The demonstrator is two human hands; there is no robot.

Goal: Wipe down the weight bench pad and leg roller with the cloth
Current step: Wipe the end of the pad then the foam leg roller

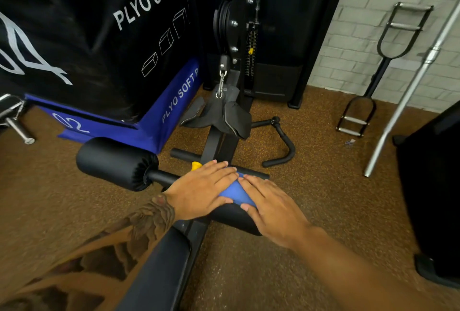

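Note:
A blue cloth [235, 192] lies on the black leg roller [236, 218] on the right side of the bench, and only a wedge of it shows between my hands. My left hand [201, 190] lies flat on the cloth's left part, fingers pointing right. On the cloth's right part my right hand [271, 207] presses flat, its fingertips meeting those of the left. The other black leg roller [114, 162] sticks out to the left on its bar. The black bench pad [159, 268] runs toward me under my left forearm.
Stacked black and blue plyo soft boxes [104, 36] stand at the back left. A cable machine [239, 36] with ankle straps [224, 114] stands straight ahead. A curved handle [281, 146], a V-bar [373, 74] and a steel barbell [410, 91] stand on the brown floor at the right.

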